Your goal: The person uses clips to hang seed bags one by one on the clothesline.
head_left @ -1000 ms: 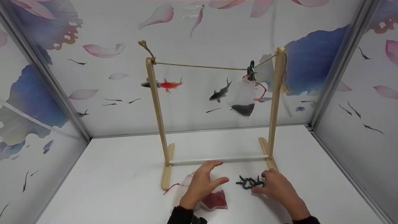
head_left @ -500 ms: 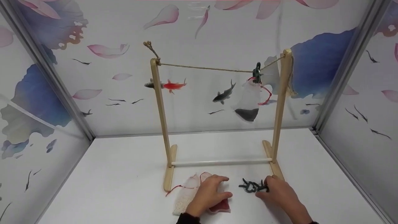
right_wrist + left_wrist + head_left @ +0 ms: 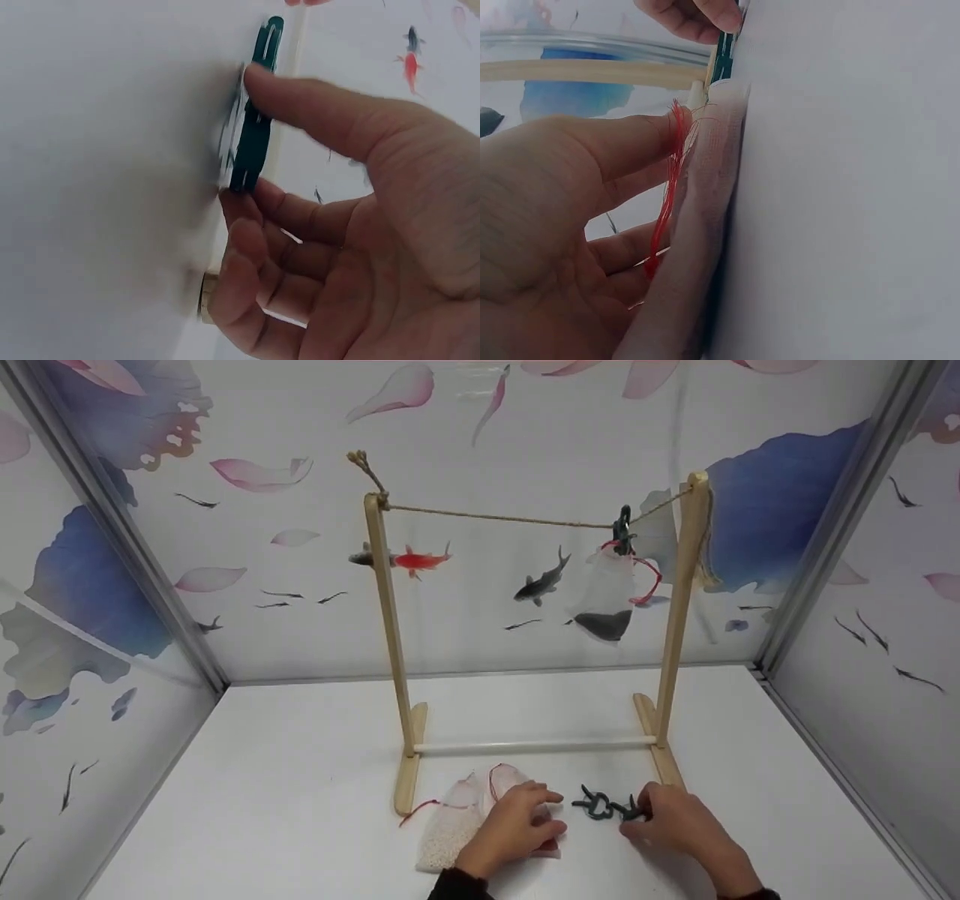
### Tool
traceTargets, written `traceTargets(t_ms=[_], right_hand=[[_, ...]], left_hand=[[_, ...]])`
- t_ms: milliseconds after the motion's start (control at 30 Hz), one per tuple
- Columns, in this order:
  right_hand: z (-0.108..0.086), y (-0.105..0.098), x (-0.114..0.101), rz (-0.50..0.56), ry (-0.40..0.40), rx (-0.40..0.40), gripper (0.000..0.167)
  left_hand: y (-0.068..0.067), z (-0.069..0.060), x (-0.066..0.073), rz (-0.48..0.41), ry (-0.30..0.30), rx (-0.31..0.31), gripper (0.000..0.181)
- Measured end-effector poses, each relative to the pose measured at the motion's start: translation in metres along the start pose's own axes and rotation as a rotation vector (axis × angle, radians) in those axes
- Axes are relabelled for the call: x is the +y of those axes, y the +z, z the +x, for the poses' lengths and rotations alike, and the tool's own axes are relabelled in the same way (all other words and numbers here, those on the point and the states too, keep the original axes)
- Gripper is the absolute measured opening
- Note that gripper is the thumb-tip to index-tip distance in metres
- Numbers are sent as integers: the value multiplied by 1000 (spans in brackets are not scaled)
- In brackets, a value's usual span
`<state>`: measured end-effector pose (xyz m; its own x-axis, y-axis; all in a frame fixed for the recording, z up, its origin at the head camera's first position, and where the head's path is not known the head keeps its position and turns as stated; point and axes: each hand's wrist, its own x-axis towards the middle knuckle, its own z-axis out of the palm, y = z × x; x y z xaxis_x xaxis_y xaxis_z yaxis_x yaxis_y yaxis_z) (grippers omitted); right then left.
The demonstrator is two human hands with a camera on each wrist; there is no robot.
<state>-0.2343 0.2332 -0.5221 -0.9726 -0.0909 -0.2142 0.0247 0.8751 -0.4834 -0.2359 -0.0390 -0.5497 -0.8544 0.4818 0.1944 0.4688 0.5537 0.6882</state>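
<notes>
Pinching a dark green clip (image 3: 630, 811) between thumb and fingers, the right hand (image 3: 681, 821) has a second clip (image 3: 596, 804) just beyond at nine o'clock. Farther toward nine, the left hand (image 3: 514, 823), thumb and fingers parted, is over a red-filled bag (image 3: 550, 851); whether it touches, I can't say. Between its eight and nine lies a pale-grained bag (image 3: 442, 844).

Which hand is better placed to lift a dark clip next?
Likely the right hand: its thumb and fingers pinch a dark clip, while the left hand is at the red-corded bags.
</notes>
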Motion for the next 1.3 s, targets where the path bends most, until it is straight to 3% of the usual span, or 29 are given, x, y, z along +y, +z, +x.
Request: traceTargets(t_ms=[233,400,600,667,833,900,1100,1300], right_hand=[[4,-6,2,14,-22,-11,40],[-1,-14,-3,15,-105,69,45],[-19,-31,-19,99,-200,154,45],[-25,-36,-25,96,-254,195,45],[-43,-39,-41,103,-480,306,45],[-50,-39,-47,142,-560,286,46],[-58,-36,-55,287,-737,151,45],[-55,-30,-59,304,-816,128,41]], left_hand=[[-2,3,1,-13,-5,-41,35],[-6,4,3,-46,6,-29,37],[-22,5,18,-108,86,23,47],[-30,3,25,-151,106,32,52],[-48,-2,43,-382,137,10,59],[-53,-4,48,-456,166,3,58],[-53,-8,56,-524,259,-28,51],[-50,-9,54,-562,292,-50,45]])
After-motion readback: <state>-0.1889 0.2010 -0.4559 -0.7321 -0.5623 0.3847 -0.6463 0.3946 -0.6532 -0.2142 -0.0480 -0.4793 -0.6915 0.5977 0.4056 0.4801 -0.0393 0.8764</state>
